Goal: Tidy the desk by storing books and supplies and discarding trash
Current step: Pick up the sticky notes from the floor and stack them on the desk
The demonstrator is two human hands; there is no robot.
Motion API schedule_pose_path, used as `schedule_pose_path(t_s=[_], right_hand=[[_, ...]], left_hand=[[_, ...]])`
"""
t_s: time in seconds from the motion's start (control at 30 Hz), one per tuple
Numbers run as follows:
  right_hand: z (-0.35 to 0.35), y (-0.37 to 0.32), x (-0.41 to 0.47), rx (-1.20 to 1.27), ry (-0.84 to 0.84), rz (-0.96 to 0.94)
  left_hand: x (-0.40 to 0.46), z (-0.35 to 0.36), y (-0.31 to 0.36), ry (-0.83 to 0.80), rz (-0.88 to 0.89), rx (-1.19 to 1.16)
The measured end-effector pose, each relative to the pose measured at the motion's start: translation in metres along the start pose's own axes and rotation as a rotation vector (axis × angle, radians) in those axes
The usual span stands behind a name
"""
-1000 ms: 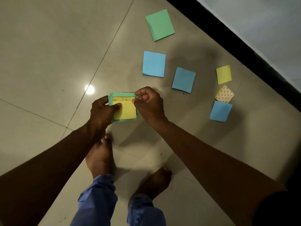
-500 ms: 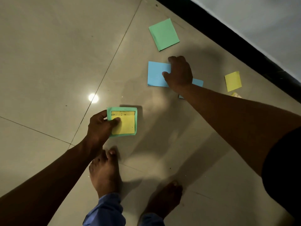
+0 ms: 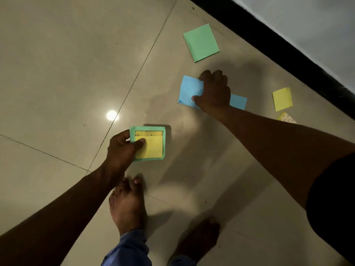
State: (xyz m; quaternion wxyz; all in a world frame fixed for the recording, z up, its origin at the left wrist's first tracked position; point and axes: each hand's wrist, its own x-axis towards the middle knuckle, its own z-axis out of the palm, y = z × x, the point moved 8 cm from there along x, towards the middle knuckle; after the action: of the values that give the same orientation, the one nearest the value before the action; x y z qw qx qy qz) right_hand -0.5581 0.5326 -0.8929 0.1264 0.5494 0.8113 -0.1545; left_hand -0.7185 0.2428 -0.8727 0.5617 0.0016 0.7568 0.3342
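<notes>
The person is bending over a tiled floor, bare feet planted, blue trouser cuffs showing at the bottom edge. The left hand is holding a small stack above the floor: a yellow note lying on a larger green pad, with the thumb pressing down on the yellow sheet's left side and the other fingers curling under the green edge, so the stack is being pinched between them. It is casting a shadow on the tile just behind it.

The right hand is reaching out farther, down at the floor, gripping a blue pad. The thumb is lying on the pad's near edge and the curled fingers are closing over its far right corner; the pad's left side is tilting up a little, and I cannot tell whether it is clear of the floor. A second blue pad is lying flat just beyond the wrist, partly hidden by the hand.

Farther off, near the dark skirting, a green pad is lying flat by itself. To the right, a yellow pad is sitting well apart from the blue ones, and a patterned pad is peeking out just above the right forearm. A round glare of light is shining on the tile left of the stack.
</notes>
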Motion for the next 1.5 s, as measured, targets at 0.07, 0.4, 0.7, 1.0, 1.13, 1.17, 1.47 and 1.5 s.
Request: schedule_pose_path(t_s=[0.07,0.4,0.7,1.0,1.13,1.17,1.47,1.5], right_hand=[[-0.001,0.001,0.000,0.037,0.007,0.030],[-0.007,0.020,-0.039,0.660,-0.068,0.257],[-0.019,0.032,-0.127,1.138,-0.361,0.458],[-0.084,0.008,-0.177,1.056,-0.487,0.300],[-0.124,-0.013,-0.169,0.988,-0.439,0.171],[-0.132,-0.019,-0.167,0.983,-0.437,0.147],[-0.193,-0.070,-0.159,1.050,-0.404,0.084],[-0.196,-0.076,-0.158,1.062,-0.413,0.092]], left_hand=[[0.000,0.000,0.000,0.000,0.005,0.005],[-0.012,0.002,0.007,-0.002,-0.009,-0.008],[-0.044,0.032,0.037,-0.152,-0.032,-0.060],[-0.107,0.023,0.074,-0.237,-0.057,0.059],[-0.120,0.017,0.103,-0.295,-0.029,0.180],[-0.123,0.016,0.112,-0.306,-0.007,0.214],[-0.145,0.012,0.180,-0.399,0.176,0.305],[-0.147,0.013,0.185,-0.413,0.185,0.310]])
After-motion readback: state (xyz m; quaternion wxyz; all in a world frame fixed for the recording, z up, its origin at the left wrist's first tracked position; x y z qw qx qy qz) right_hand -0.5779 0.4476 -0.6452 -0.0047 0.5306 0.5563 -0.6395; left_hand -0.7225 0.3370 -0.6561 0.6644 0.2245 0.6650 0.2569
